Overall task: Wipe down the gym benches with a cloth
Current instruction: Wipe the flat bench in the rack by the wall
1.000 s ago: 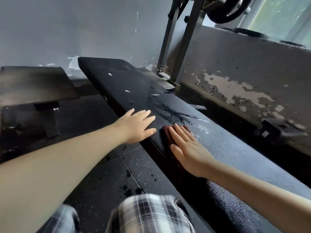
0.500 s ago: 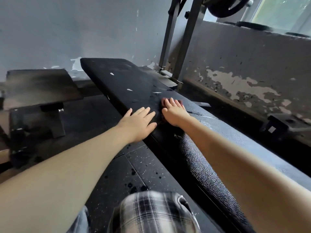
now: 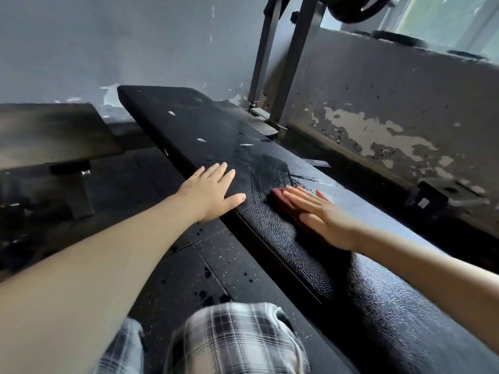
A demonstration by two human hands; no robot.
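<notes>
A long black padded gym bench (image 3: 205, 125) runs from the far wall toward me on the right. Its middle shows a wet, shiny streak. My right hand (image 3: 321, 214) lies flat with straight fingers on a dark red cloth (image 3: 279, 197), pressing it onto the pad; only the cloth's far edge shows beyond my fingertips. My left hand (image 3: 210, 191) rests flat and open on the bench's left edge, apart from the cloth.
A second dark bench (image 3: 51, 130) stands to the left. Metal rack uprights (image 3: 291, 63) rise behind the bench's right side, beside a low peeling wall (image 3: 391, 109). Black speckled rubber floor (image 3: 205, 265) lies between the benches. My plaid-clad knee (image 3: 235, 338) is at the bottom.
My right hand slid the cloth forward along the pad, then back toward me and to the right. The wet streak has grown. My left hand stayed on the bench edge.
</notes>
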